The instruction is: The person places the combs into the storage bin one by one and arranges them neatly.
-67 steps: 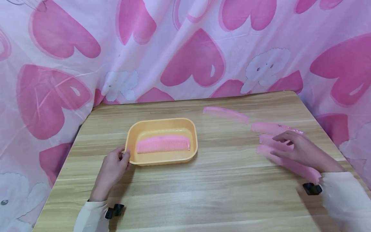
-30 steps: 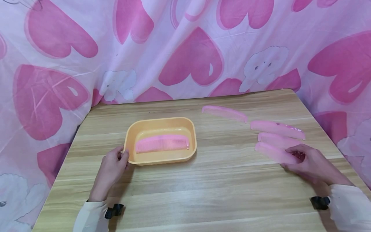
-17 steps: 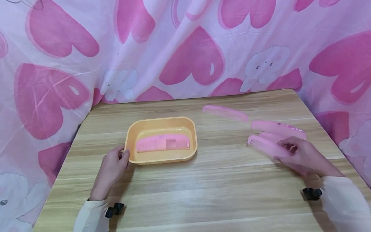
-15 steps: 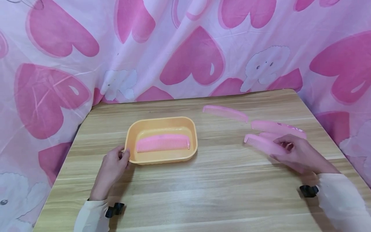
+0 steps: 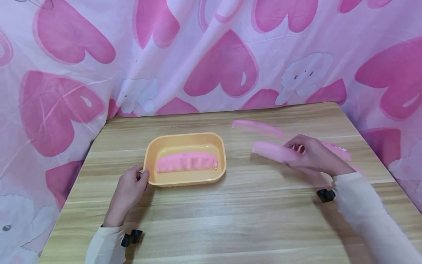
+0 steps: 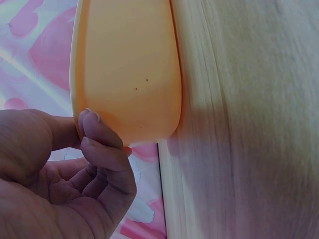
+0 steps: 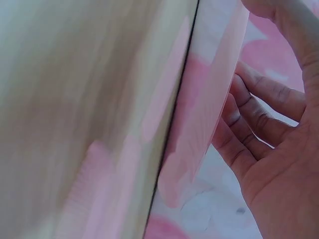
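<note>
Currently, on my feed, the left hand [image 5: 128, 189] grips the left rim of the yellow-orange, rounded-rectangular plastic tray [image 5: 188, 177], a pink toothed comb [image 5: 187, 164] inside, with wood-grain worktop [image 5: 230, 220] showing on every side. I see the right hand [image 5: 308, 156] pinching a pale-pink curved comb [image 5: 268, 151] above the worktop, bare wood between its tip and the tray's right rim. A slim pink comb [image 5: 258, 127] lies near the back edge; a white-patterned pink comb [image 5: 341, 151] shows partly behind the right hand.
</note>
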Demonstrator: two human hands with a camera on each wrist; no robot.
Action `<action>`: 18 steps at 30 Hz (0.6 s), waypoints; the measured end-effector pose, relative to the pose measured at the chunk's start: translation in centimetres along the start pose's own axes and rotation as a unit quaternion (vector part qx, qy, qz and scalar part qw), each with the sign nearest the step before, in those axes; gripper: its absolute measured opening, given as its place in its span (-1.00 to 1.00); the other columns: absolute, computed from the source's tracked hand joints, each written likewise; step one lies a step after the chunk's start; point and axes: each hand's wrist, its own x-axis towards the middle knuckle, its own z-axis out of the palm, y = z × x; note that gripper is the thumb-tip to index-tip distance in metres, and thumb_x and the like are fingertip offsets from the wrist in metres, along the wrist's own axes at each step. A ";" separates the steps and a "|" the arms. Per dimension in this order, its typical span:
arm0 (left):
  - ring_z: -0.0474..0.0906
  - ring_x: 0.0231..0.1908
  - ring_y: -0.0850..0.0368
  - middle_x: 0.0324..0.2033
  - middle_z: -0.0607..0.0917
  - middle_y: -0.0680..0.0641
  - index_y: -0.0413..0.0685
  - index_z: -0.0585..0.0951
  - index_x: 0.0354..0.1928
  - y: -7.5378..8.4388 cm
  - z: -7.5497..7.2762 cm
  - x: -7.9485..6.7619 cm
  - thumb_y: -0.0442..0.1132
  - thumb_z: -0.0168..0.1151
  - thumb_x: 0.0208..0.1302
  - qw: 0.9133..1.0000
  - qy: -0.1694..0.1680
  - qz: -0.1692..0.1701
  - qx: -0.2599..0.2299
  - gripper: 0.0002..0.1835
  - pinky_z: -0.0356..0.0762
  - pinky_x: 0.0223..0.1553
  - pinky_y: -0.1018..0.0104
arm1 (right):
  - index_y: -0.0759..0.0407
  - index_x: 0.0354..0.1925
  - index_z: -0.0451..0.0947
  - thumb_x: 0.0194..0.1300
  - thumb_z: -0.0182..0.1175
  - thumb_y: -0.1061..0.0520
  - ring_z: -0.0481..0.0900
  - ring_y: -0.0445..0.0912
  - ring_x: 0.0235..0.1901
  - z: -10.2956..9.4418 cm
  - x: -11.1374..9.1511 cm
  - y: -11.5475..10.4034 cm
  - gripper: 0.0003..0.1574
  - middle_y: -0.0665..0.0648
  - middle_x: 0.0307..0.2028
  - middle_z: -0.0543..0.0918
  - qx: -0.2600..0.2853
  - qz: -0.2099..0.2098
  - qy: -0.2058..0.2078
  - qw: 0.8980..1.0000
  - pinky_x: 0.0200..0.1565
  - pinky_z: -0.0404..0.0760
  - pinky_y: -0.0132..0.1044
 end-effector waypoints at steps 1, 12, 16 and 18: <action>0.48 -0.53 0.09 -0.51 0.61 -0.12 -0.32 0.49 0.26 0.0 0.0 0.0 -0.19 -0.05 0.57 1.000 -0.001 -0.002 -0.001 -0.59 0.37 -0.58 0.33 | 0.14 -0.05 0.65 0.03 0.58 0.09 0.56 -0.09 -0.22 0.1 0.4 -0.2 -0.49 0.00 -0.22 0.67 0.001 -0.005 -0.001 1.000 -0.18 0.53 -0.38; 0.47 -0.52 0.08 -0.52 0.60 -0.08 -0.30 0.49 0.27 0.1 0.0 0.0 -0.19 -0.04 0.57 1.000 -0.004 -0.005 -0.009 -0.59 0.38 -0.57 0.33 | 0.23 -0.11 0.68 -0.07 0.60 0.09 0.55 -0.08 -0.28 1.4 7.2 -5.7 -0.47 0.05 -0.27 0.67 0.000 -0.097 -0.040 0.994 -0.25 0.56 -0.18; 0.47 -0.53 0.09 -0.53 0.60 -0.07 -0.30 0.50 0.26 0.0 -0.1 0.0 -0.20 -0.04 0.56 1.000 -0.001 -0.002 -0.006 -0.60 0.36 -0.58 0.33 | 0.16 -0.19 0.69 -0.10 0.58 0.10 0.52 -0.10 -0.33 2.4 9.3 -8.2 -0.55 0.00 -0.27 0.66 0.008 -0.133 -0.057 0.990 -0.29 0.52 -0.22; 0.47 -0.53 0.09 -0.52 0.60 -0.07 -0.30 0.49 0.27 0.0 -0.1 0.0 -0.20 -0.04 0.56 1.000 -0.002 -0.005 -0.007 -0.60 0.36 -0.58 0.32 | 0.13 -0.22 0.69 -0.10 0.57 0.10 0.51 -0.12 -0.36 2.9 10.2 -9.2 -0.59 -0.02 -0.29 0.65 0.010 -0.154 -0.064 0.986 -0.31 0.50 -0.24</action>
